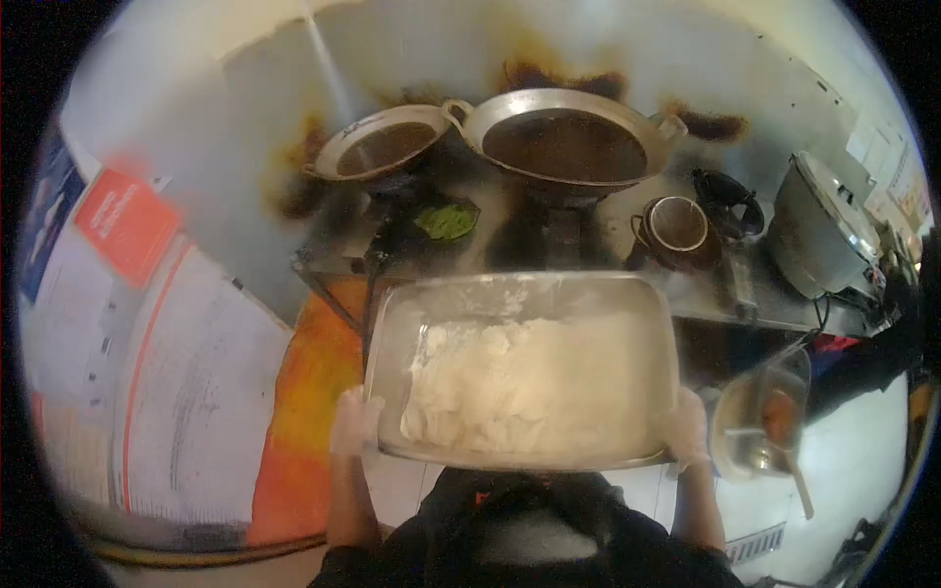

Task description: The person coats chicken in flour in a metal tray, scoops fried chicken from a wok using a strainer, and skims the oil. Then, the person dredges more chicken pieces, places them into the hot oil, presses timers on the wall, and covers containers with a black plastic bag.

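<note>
A deep rectangular metal tray (394, 367) is held level in front of my body. Pale flour-like powder (529, 387) lies in it, lumpy on the left and smoother on the right. My left hand (355, 421) grips the tray's left side near the front corner. On the opposite side, my right hand (689, 428) has hold of the right edge. Both hands seem to wear thin clear gloves. Some fingers are hidden by the tray walls.
Beyond the tray, a large wok (564, 142) and a smaller wok (382, 145) hold dark liquid on the stove. A green leaf (446, 221), a strainer (677, 223) and a lidded pot (818, 225) are also there. At right sits a clear container (730, 421) with utensils.
</note>
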`<move>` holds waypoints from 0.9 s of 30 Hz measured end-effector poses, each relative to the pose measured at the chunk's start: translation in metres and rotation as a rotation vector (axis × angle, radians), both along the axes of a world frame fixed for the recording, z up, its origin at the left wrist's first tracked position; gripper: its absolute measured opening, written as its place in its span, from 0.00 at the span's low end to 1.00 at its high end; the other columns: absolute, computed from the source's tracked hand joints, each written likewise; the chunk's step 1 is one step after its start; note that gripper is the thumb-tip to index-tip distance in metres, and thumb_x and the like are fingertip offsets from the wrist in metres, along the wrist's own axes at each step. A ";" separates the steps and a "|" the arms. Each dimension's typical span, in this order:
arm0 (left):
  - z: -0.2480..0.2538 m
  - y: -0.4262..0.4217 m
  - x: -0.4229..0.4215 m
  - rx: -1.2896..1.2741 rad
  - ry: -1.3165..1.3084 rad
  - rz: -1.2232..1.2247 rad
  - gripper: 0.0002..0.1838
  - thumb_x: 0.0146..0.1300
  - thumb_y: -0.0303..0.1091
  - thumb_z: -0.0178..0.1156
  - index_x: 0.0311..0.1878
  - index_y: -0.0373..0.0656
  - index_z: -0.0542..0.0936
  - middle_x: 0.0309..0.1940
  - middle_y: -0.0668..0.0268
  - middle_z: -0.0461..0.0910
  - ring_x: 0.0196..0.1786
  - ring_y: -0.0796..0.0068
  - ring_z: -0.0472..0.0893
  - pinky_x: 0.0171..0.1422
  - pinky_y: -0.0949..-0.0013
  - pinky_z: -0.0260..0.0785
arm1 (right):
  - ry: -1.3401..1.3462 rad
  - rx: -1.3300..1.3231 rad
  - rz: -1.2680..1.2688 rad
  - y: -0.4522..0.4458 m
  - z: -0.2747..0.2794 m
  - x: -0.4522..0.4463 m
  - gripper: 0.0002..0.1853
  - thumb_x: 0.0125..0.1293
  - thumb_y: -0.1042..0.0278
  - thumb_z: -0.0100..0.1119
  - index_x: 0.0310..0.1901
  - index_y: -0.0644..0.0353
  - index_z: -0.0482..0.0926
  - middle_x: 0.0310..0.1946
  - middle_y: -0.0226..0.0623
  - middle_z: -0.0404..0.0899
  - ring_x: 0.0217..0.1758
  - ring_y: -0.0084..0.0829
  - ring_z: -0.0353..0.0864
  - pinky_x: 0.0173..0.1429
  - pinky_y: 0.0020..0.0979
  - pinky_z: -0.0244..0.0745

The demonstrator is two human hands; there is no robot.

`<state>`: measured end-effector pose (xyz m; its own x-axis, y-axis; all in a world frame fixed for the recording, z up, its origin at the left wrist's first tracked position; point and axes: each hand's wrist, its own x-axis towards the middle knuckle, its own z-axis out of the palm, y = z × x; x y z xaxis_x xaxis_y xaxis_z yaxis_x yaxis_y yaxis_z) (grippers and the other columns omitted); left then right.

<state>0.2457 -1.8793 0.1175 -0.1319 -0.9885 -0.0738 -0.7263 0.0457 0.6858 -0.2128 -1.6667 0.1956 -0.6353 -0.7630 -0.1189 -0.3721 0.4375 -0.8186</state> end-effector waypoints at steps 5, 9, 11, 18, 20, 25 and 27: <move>-0.030 -0.192 -0.036 0.017 0.015 -0.165 0.17 0.58 0.41 0.58 0.40 0.34 0.77 0.39 0.44 0.77 0.43 0.49 0.78 0.46 0.55 0.68 | -0.219 -0.010 -0.284 -0.093 -0.015 0.017 0.19 0.50 0.81 0.53 0.46 0.64 0.80 0.31 0.32 0.81 0.30 0.24 0.77 0.34 0.25 0.73; 0.049 -0.237 -0.088 0.221 -0.167 -0.141 0.17 0.58 0.41 0.58 0.40 0.35 0.77 0.42 0.45 0.77 0.44 0.50 0.78 0.48 0.56 0.68 | -0.085 -0.005 -0.425 -0.112 -0.013 0.030 0.15 0.54 0.78 0.56 0.45 0.65 0.80 0.31 0.31 0.81 0.31 0.23 0.77 0.34 0.26 0.73; 0.042 -0.270 -0.096 0.226 -0.202 -0.255 0.18 0.60 0.41 0.57 0.44 0.36 0.76 0.42 0.47 0.78 0.43 0.53 0.78 0.49 0.58 0.68 | 0.126 0.169 -0.402 -0.127 -0.018 0.033 0.15 0.55 0.76 0.58 0.46 0.66 0.79 0.32 0.30 0.81 0.32 0.23 0.77 0.34 0.26 0.73; 0.015 -0.304 -0.094 0.191 -0.036 -0.177 0.16 0.63 0.40 0.54 0.44 0.35 0.78 0.34 0.54 0.80 0.38 0.60 0.78 0.48 0.61 0.68 | 0.033 0.322 -0.356 -0.135 0.000 0.022 0.15 0.68 0.60 0.58 0.43 0.67 0.79 0.30 0.39 0.81 0.29 0.30 0.76 0.35 0.33 0.72; 0.022 -0.311 -0.095 0.310 0.070 -0.213 0.15 0.63 0.39 0.55 0.43 0.35 0.78 0.33 0.55 0.80 0.38 0.62 0.78 0.48 0.61 0.68 | 0.475 0.347 -0.308 -0.123 0.000 0.008 0.14 0.67 0.62 0.57 0.47 0.64 0.80 0.39 0.43 0.82 0.38 0.38 0.79 0.44 0.36 0.73; 0.042 -0.329 -0.104 0.311 0.014 -0.327 0.13 0.63 0.35 0.56 0.45 0.36 0.78 0.32 0.55 0.78 0.36 0.60 0.77 0.46 0.58 0.69 | 0.776 0.213 0.310 -0.218 0.001 0.032 0.14 0.61 0.72 0.54 0.48 0.62 0.80 0.51 0.45 0.79 0.56 0.44 0.76 0.61 0.41 0.71; 0.005 -0.340 -0.085 0.233 -0.031 -0.346 0.14 0.63 0.36 0.57 0.46 0.37 0.78 0.33 0.55 0.78 0.37 0.59 0.77 0.46 0.58 0.69 | 0.617 0.302 0.586 -0.282 0.009 0.053 0.20 0.55 0.81 0.53 0.51 0.59 0.79 0.49 0.41 0.80 0.56 0.46 0.77 0.62 0.41 0.71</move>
<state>0.1608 -2.2197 0.1228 -0.4475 -0.8426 -0.2995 -0.7161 0.1370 0.6844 -0.1593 -1.9484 0.2044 -0.1720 -0.9760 -0.1338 -0.9380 0.2038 -0.2806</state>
